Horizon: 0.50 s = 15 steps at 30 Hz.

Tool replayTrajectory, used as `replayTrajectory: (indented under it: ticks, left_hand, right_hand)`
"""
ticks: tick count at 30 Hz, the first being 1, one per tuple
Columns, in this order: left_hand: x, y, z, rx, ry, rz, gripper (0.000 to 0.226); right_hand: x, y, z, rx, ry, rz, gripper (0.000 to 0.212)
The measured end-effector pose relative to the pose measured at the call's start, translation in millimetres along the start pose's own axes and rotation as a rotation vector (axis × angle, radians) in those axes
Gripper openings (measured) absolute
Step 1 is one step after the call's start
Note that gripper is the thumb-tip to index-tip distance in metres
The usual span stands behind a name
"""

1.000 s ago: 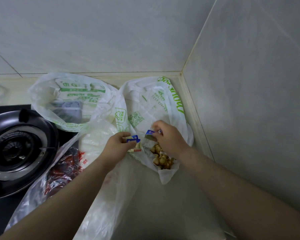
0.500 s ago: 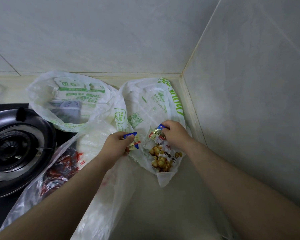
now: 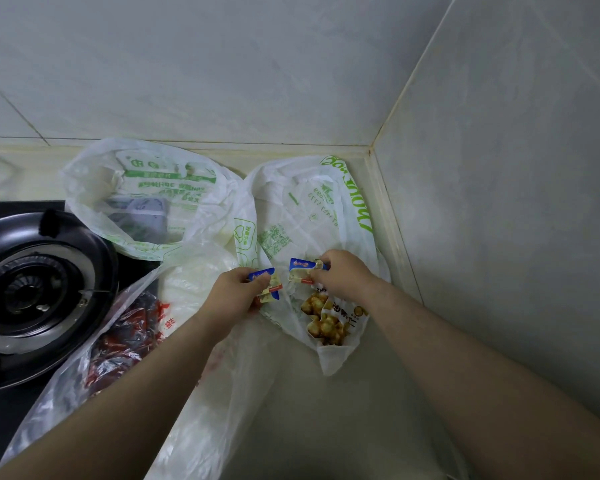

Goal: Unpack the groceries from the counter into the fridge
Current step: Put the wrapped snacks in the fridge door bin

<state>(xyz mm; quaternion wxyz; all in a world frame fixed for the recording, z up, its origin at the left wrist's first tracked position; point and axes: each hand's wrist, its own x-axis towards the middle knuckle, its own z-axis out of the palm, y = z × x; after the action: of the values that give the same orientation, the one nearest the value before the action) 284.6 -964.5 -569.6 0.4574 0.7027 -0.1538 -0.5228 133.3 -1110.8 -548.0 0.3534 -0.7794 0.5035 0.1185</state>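
Both forearms reach forward over the surface (image 3: 326, 427) and converge. I see the left hand (image 3: 238, 294) knuckles-up, its grip pinching a small blue-topped packet (image 3: 269, 284) between thumb and curled fingers. Just right of it, the right hand (image 3: 343, 278) holds a second packet (image 3: 302, 270) in a similar pinch. The two packets are near each other but apart. Directly below the right grip, a snack pouch (image 3: 329, 320) of golden pieces lies within the folds of a white green-printed bag (image 3: 302, 209). Left of the left grip lie a clear bag (image 3: 118, 341) with red contents and a gas burner (image 3: 25, 289).

Pale tiled walls (image 3: 222, 64), corner seam (image 3: 412, 74) possibly stained, beige counter (image 3: 326, 427), black stove (image 3: 25, 289)
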Motion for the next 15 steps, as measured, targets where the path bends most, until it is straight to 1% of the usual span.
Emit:
replayTrajectory:
  ticks: [2,4,6,9,10,12,15]
  left_hand:
    - [-1,0,-1,0.015,-0.003,0.0,0.014]
    - [-2,0,-1,0.02,-0.003,0.004,0.013]
    - [-3,0,-1,-0.006,0.002,0.006,0.012]
    - [-3,-3,-2,-0.044,0.018,0.007,0.011]
    - [-3,-4,-2,-0.052,0.03,0.006,0.011]
    - [-3,-5,-2,-0.085,0.065,0.008,0.013]
    - [-6,-5,-5,-0.091,0.11,0.023,0.014]
  right_hand:
    - [1,0,1,-0.009,0.023,-0.007,0.003]
    - [1,-1,3,0.043,0.032,0.013,0.005]
    - [1,-3,5,0.093,0.025,0.03,0.02]
    - [2,-9,8,0.038,-0.014,-0.007,0.058]
    - [2,-11,10,0.015,-0.019,-0.021,0.067]
    - [3,-15,13,-0.03,-0.03,-0.055,0.073]
    - [5,-19,20,-0.115,-0.031,-0.115,0.067]
